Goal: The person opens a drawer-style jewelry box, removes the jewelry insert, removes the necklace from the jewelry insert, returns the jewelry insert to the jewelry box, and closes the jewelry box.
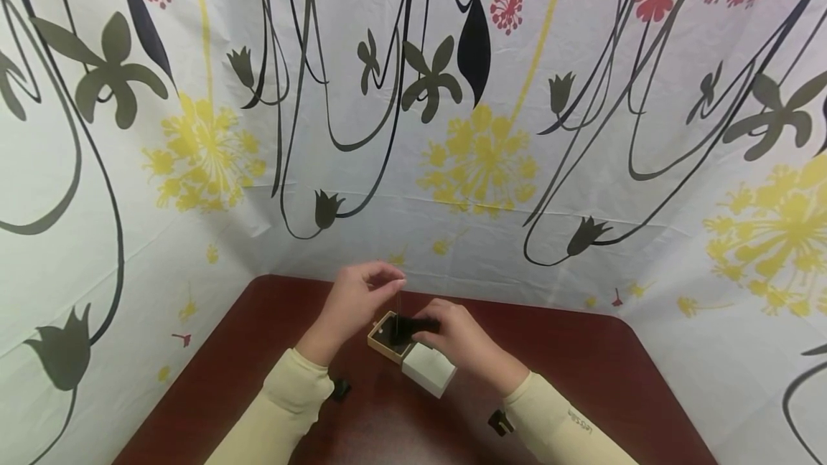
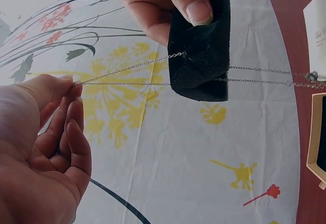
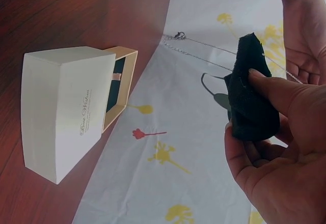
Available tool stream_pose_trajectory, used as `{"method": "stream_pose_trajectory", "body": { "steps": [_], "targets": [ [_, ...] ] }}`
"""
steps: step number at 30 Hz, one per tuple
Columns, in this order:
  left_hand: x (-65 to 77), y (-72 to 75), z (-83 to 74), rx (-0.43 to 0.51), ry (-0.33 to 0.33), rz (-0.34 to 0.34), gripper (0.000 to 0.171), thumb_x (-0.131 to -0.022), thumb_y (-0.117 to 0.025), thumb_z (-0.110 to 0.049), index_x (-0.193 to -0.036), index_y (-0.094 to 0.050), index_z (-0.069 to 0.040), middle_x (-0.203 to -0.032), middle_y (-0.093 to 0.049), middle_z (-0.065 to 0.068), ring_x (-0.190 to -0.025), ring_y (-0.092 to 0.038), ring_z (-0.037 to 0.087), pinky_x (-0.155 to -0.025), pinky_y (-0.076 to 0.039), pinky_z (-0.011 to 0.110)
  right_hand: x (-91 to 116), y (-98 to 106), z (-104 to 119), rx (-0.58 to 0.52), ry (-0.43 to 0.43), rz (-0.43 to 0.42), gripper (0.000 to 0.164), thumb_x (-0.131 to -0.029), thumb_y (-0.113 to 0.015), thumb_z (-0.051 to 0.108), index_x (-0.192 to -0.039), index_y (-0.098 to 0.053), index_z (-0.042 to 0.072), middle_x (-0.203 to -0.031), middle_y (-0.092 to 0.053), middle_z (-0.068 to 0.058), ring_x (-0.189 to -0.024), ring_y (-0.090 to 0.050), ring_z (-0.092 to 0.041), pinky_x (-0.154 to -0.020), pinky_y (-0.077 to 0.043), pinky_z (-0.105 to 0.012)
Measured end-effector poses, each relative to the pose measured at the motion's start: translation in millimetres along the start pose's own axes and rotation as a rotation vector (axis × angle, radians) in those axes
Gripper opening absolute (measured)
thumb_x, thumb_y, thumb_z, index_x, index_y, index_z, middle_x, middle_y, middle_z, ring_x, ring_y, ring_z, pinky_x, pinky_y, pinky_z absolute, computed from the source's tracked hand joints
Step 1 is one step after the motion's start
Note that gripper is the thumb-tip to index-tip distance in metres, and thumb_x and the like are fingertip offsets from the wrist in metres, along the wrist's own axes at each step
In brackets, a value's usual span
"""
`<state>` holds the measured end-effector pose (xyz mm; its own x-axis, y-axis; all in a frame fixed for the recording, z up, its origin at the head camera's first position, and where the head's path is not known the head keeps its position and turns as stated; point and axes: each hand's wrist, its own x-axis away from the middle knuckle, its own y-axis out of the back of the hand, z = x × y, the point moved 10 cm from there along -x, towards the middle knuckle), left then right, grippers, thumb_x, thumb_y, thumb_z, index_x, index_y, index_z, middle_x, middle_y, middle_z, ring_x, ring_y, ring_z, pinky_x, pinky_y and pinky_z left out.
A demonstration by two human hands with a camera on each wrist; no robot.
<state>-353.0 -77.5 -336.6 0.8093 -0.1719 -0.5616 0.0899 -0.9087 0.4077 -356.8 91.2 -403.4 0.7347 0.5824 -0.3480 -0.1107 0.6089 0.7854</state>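
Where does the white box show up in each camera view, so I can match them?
Head: the white box is low, just right of centre.
Left wrist: upper right edge, partly cut off.
Right wrist: left side, around mid-height.
Shared landmark: the black piece held in the right hand.

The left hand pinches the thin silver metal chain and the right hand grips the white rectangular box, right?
Not quite: the right wrist view shows the right hand gripping the soft-looking black pad, not the box. The left hand does pinch the chain.
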Motion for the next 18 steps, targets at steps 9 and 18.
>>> {"method": "stream_pose_trajectory", "body": {
  "steps": [9,18],
  "targets": [
    [-1.4,3.2,0.0,-0.004,0.017,-0.006,0.006,-0.102,-0.084,-0.019,-0.107,-0.085,-0.016,-0.102,-0.082,-0.008,-0.090,-0.076,0.009,-0.084,-0.064,0.041,0.8,-2.5,-4.4,-0.003,0.001,-0.006,0.016,-0.097,-0.088,0.013,-0.112,-0.083,0.014,-0.105,-0.073,0.007,-0.092,-0.068,-0.008,-0.078,-0.059,-0.029],
    [-2.9,6.7,-1.0,-0.012,0.012,-0.024,0.006,-0.101,-0.084,-0.019,-0.107,-0.085,-0.016,-0.103,-0.082,-0.008,-0.092,-0.075,0.010,-0.082,-0.063,0.039,1.1,-3.9,-5.2,-0.005,0.008,-0.007,0.016,-0.097,-0.088,0.012,-0.112,-0.083,0.013,-0.105,-0.072,0.007,-0.090,-0.068,-0.008,-0.077,-0.059,-0.029]
  ]
}}
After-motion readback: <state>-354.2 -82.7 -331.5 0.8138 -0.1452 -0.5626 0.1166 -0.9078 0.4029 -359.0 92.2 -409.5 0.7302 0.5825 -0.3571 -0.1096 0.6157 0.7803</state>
